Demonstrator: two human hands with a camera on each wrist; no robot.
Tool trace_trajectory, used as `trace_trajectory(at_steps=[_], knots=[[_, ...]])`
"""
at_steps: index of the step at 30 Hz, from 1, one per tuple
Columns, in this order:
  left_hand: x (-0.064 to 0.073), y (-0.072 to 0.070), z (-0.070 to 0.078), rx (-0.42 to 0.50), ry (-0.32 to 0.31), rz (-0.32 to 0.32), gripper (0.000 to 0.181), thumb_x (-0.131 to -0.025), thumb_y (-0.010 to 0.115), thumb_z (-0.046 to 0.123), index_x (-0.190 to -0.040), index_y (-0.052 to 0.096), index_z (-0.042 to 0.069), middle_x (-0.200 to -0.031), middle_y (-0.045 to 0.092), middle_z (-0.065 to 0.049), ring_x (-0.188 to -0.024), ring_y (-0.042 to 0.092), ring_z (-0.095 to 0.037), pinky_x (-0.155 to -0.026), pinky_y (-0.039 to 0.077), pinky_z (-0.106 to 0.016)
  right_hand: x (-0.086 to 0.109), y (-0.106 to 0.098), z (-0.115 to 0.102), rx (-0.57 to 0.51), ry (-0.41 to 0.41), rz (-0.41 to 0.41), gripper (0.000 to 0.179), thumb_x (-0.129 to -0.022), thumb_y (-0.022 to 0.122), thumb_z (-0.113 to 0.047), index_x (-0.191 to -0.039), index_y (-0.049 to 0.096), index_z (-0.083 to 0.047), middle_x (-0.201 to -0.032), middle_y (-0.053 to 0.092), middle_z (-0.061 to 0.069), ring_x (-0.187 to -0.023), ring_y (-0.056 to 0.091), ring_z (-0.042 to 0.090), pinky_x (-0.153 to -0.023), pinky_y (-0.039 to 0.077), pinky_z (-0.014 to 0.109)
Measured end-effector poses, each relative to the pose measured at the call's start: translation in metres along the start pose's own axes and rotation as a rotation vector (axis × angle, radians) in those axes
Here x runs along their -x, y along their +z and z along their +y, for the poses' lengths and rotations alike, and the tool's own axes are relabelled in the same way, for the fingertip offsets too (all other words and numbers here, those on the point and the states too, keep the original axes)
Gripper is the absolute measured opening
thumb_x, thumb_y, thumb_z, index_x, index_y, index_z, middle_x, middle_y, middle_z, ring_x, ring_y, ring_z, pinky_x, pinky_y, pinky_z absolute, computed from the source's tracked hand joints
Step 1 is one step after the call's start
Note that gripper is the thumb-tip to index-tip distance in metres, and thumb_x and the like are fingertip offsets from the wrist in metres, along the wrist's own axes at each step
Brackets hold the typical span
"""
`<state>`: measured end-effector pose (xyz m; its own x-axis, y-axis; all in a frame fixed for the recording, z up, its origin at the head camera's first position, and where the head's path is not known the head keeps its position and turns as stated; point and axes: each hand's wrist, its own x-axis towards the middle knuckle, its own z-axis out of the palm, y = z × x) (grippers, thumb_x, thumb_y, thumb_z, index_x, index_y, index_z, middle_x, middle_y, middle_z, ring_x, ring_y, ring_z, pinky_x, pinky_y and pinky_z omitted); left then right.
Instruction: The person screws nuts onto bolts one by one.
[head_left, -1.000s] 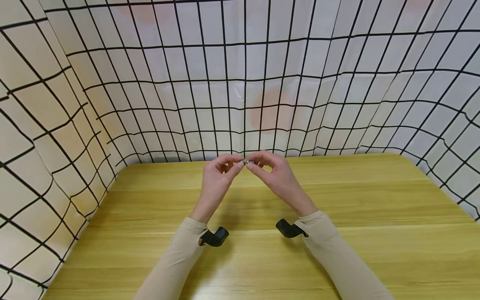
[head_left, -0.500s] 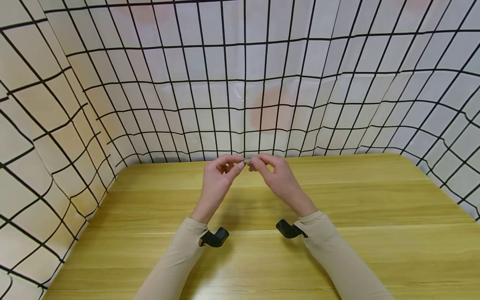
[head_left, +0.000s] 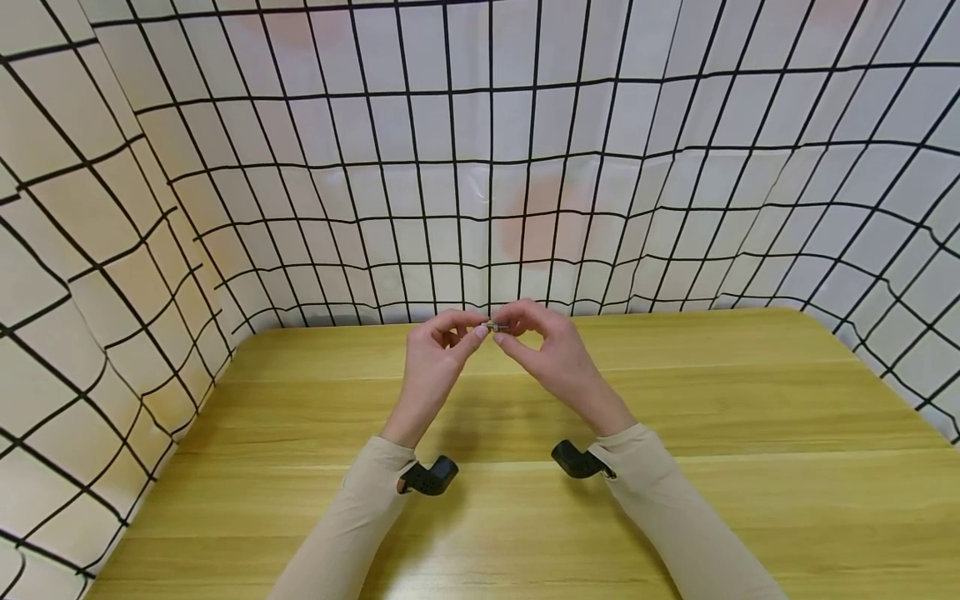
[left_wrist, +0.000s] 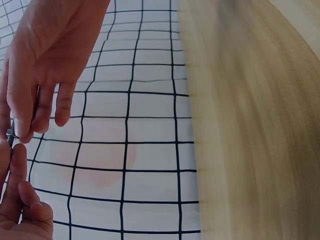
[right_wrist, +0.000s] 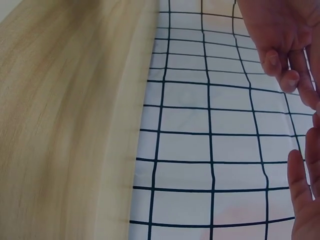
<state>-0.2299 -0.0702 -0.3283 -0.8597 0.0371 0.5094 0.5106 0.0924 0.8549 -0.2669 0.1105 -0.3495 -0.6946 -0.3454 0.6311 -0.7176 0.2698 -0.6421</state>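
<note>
Near the table's far edge, my two hands meet around a small metal bolt (head_left: 493,327) with what looks like a nut on it. My left hand (head_left: 438,354) pinches its left end between thumb and index finger. On the other end are the thumb and index finger of my right hand (head_left: 555,354), with part of the metal showing between them. In the left wrist view the bolt (left_wrist: 11,134) sits between the fingertips of both hands, at the left border. The right wrist view shows fingers of both hands at its right border, and the bolt is hidden there.
A wooden table (head_left: 480,517) lies below my raised hands. White cloth with a black grid (head_left: 420,192) hangs behind the table and along both sides. Black wrist cameras (head_left: 429,476) are fixed at both beige sleeves (head_left: 352,517).
My right thumb and index finger slid over the bolt half a second ago, covering its end. Now they are spread back and more metal shows. My left hand has stayed still.
</note>
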Motion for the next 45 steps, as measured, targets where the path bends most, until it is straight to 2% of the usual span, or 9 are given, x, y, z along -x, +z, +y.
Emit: trace_trajectory(at_steps=[9, 14, 21, 27, 32, 36, 39, 45], knots=[[0.000, 0.000, 0.000, -0.003, 0.019, -0.005, 0.010, -0.090, 0.069, -0.002, -0.098, 0.072, -0.007, -0.093, 0.067, -0.019, -0.070, 0.045, -0.029, -0.060, 0.033, -0.026, 0.002, 0.001, -0.001, -0.004, 0.082, 0.010, 0.014, -0.095, 0.068, -0.020, -0.109, 0.070, -0.017, -0.097, 0.067, -0.005, -0.086, 0.058, 0.014, -0.076, 0.049, 0.035], [0.000, 0.000, -0.001, 0.001, 0.019, -0.018, 0.010, -0.090, 0.069, -0.001, -0.097, 0.072, -0.007, -0.095, 0.067, -0.017, -0.071, 0.045, -0.031, -0.057, 0.032, -0.025, 0.003, 0.002, -0.001, -0.002, 0.092, 0.016, 0.012, -0.098, 0.064, -0.025, -0.102, 0.071, -0.017, -0.092, 0.069, -0.004, -0.087, 0.061, 0.014, -0.077, 0.049, 0.037], [0.000, 0.001, 0.001, 0.004, 0.012, -0.031, 0.010, -0.090, 0.070, 0.000, -0.097, 0.072, -0.006, -0.094, 0.066, -0.017, -0.073, 0.045, -0.032, -0.057, 0.032, -0.025, 0.003, 0.004, 0.003, 0.011, 0.087, 0.042, 0.018, -0.100, 0.060, -0.028, -0.098, 0.071, -0.014, -0.088, 0.069, 0.009, -0.084, 0.064, 0.021, -0.077, 0.048, 0.043], [0.000, 0.001, 0.001, 0.003, 0.011, -0.025, 0.010, -0.090, 0.069, -0.001, -0.097, 0.072, -0.007, -0.094, 0.066, -0.017, -0.073, 0.045, -0.032, -0.058, 0.032, -0.026, 0.002, 0.002, 0.002, 0.038, 0.117, 0.033, 0.026, -0.102, 0.054, -0.035, -0.106, 0.070, -0.016, -0.093, 0.069, 0.000, -0.088, 0.063, 0.016, -0.078, 0.049, 0.040], [0.000, 0.000, 0.000, -0.003, 0.005, -0.013, 0.011, -0.090, 0.069, 0.000, -0.099, 0.072, -0.007, -0.091, 0.066, -0.016, -0.072, 0.045, -0.032, -0.060, 0.033, -0.026, 0.000, 0.000, 0.001, 0.008, 0.081, -0.005, 0.023, -0.099, 0.061, -0.026, -0.119, 0.063, -0.015, -0.107, 0.066, -0.003, -0.096, 0.061, 0.015, -0.081, 0.049, 0.038], [-0.004, -0.001, -0.021, -0.004, 0.014, -0.007, 0.011, -0.091, 0.071, 0.006, -0.099, 0.075, 0.001, -0.094, 0.068, -0.009, -0.072, 0.046, -0.027, -0.060, 0.034, -0.027, -0.001, 0.001, 0.000, -0.012, 0.010, -0.010, 0.020, -0.094, 0.068, -0.014, -0.113, 0.064, -0.014, -0.105, 0.065, -0.003, -0.095, 0.057, 0.014, -0.080, 0.050, 0.038], [-0.007, -0.001, -0.037, -0.001, 0.025, -0.006, 0.009, -0.091, 0.072, 0.011, -0.099, 0.076, 0.007, -0.095, 0.069, -0.002, -0.072, 0.047, -0.026, -0.060, 0.034, -0.028, -0.001, 0.001, 0.001, -0.014, -0.010, -0.002, 0.015, -0.094, 0.068, -0.010, -0.108, 0.065, -0.013, -0.102, 0.065, -0.003, -0.093, 0.058, 0.015, -0.081, 0.049, 0.039], [-0.007, 0.000, -0.036, 0.009, 0.031, -0.010, 0.009, -0.091, 0.072, 0.010, -0.098, 0.076, 0.006, -0.094, 0.068, -0.002, -0.073, 0.047, -0.028, -0.061, 0.034, -0.028, 0.000, 0.001, -0.001, 0.008, 0.025, 0.004, 0.013, -0.095, 0.067, -0.015, -0.108, 0.067, -0.015, -0.101, 0.066, -0.005, -0.089, 0.058, 0.014, -0.075, 0.048, 0.037]])
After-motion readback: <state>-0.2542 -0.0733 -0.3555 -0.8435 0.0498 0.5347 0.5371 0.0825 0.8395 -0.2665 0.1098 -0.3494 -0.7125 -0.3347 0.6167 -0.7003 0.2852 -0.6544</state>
